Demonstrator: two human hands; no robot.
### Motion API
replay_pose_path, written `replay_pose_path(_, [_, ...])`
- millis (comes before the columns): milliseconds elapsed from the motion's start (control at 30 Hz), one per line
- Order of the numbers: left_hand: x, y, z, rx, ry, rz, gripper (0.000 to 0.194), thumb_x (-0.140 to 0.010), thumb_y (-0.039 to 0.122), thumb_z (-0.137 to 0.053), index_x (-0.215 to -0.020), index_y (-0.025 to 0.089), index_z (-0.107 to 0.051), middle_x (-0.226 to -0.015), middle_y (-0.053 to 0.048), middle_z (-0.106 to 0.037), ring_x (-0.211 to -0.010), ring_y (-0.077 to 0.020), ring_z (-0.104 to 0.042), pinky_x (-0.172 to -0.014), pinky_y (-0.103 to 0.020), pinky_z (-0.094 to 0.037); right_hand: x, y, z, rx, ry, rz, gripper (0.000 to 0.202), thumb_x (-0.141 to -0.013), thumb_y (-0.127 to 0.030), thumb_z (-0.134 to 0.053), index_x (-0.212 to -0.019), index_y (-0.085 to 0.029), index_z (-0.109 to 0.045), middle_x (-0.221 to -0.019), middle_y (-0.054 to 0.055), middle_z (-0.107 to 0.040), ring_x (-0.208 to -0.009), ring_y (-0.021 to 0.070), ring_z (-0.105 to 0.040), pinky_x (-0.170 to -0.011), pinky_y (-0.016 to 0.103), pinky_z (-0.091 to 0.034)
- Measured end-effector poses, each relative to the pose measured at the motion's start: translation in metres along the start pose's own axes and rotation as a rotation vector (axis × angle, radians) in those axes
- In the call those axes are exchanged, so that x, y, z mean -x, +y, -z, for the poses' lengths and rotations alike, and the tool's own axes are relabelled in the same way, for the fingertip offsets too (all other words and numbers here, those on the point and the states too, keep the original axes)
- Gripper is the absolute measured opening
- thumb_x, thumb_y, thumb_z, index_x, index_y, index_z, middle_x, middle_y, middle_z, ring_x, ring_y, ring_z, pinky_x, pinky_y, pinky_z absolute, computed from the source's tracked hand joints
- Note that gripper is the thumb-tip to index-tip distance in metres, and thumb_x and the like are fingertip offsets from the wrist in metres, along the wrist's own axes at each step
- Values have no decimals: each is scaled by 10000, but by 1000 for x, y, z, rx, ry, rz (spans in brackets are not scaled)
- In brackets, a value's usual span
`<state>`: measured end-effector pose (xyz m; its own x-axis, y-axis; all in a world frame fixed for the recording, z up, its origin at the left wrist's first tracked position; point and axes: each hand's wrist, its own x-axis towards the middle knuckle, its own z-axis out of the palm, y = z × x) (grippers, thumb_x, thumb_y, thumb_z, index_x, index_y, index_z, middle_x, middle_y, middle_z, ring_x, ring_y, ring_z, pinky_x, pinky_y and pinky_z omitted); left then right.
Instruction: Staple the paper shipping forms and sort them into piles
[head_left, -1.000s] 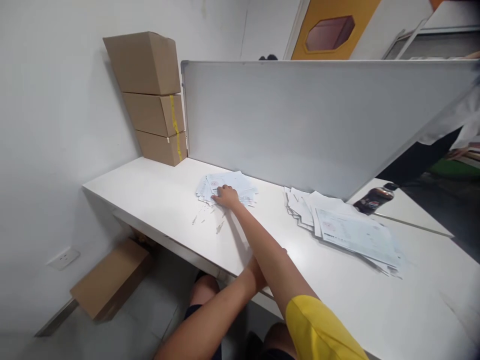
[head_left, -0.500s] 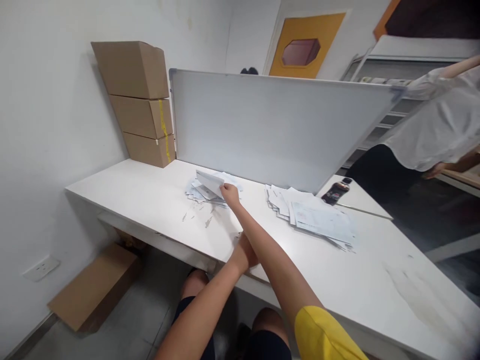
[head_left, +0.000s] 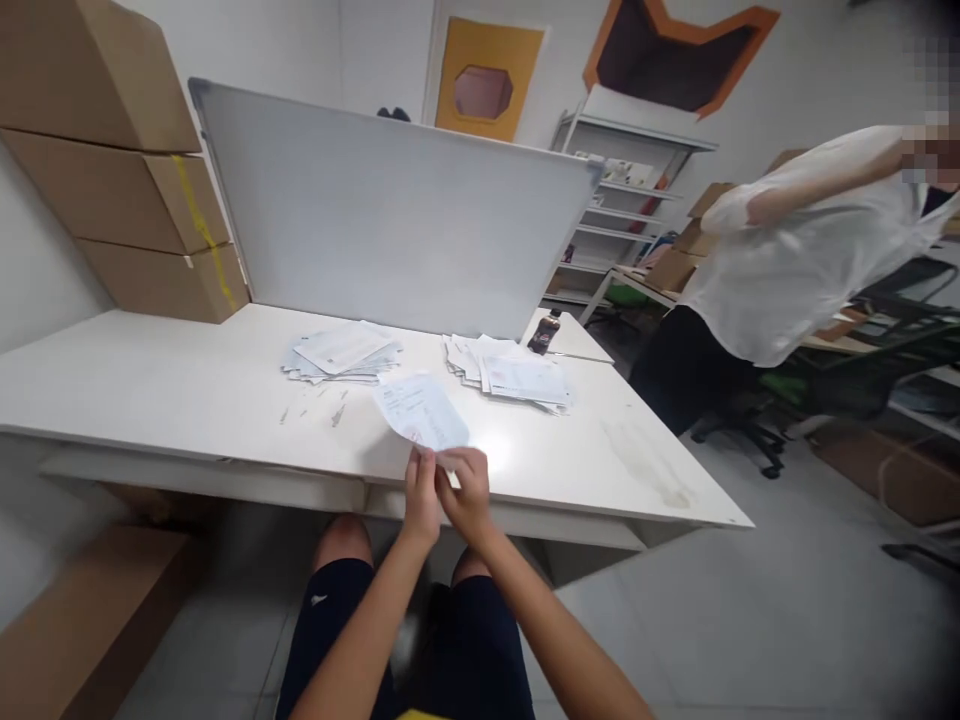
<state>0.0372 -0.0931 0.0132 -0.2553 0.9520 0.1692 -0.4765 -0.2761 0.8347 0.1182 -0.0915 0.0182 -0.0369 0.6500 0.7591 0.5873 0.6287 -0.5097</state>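
Both hands meet at the near edge of a printed sheet of paper [head_left: 424, 412], which has a red stamp mark and curves up over the table's front edge. My left hand [head_left: 421, 495] pinches that edge between thumb and fingers. Close beside it, my right hand [head_left: 466, 488] is also closed on the edge, a little to the right. Beyond the sheet, a loose pile of papers [head_left: 345, 350] lies to the left. A second pile of papers [head_left: 517, 375] lies to the right, its sheets fanned unevenly.
A whiteboard [head_left: 397, 220] stands along the back of the white table [head_left: 187, 400]. Stacked cardboard boxes [head_left: 150, 200] are at the left, and a dark bottle [head_left: 544, 331] is behind the right pile. A person in a white shirt [head_left: 795, 250] stands at the right.
My right hand has brought a sheet from the left pile back towards me, and both hands now hold it. The view has turned to the right.
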Motion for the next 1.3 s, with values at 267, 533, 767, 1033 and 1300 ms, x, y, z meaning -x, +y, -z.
replay_pose_path(267, [30,13,8,79,111,228,492,-732,477,-741,-1117,184,-649,-1094,-82,-710,-1076,-256,-644,-948,-371,-494,64,-20,30,-32,-194,-103,354,-867,-260,-545,-1192,-374,-630,-1156,48,-645,-1120,275,-575,-1073,541,-324])
replay_pose_path(533, [13,26,34,33,41,242,518,-623,422,-839,-1051,164,-702,-1085,-97,-722,-1099,-277,-637,-982,-391,-484,44,39,61,-335,194,-793,614,-734,-499,-696,-1270,-231,-562,-1340,140,-545,-1280,326,-467,-1065,524,-377])
replay_pose_path(767, [4,31,49,-57,47,205,527,-602,433,-853,-1038,172,-713,-1082,-83,-725,-1085,-261,-643,-945,-349,-513,39,35,62,-961,79,-898,445,-667,-415,-801,-1054,-227,-686,-1077,65,-732,-1019,263,-663,-931,411,-505])
replay_pose_path(1033, [10,24,54,84,48,268,587,-690,645,-715,-1025,163,-719,-1059,-104,-732,-1050,-276,-663,-946,-391,-514,39,37,69,-941,154,-916,381,-601,-362,-827,-945,-239,-717,-1017,45,-748,-977,246,-677,-914,398,-518])
replay_pose_path(1300, [28,5,58,-1,82,176,478,-647,488,-815,-983,161,-720,-868,-55,-748,-878,-242,-695,-767,-328,-559,69,44,71,-922,137,-1012,365,-595,-411,-824,-890,-215,-734,-942,66,-759,-870,260,-694,-842,429,-539])
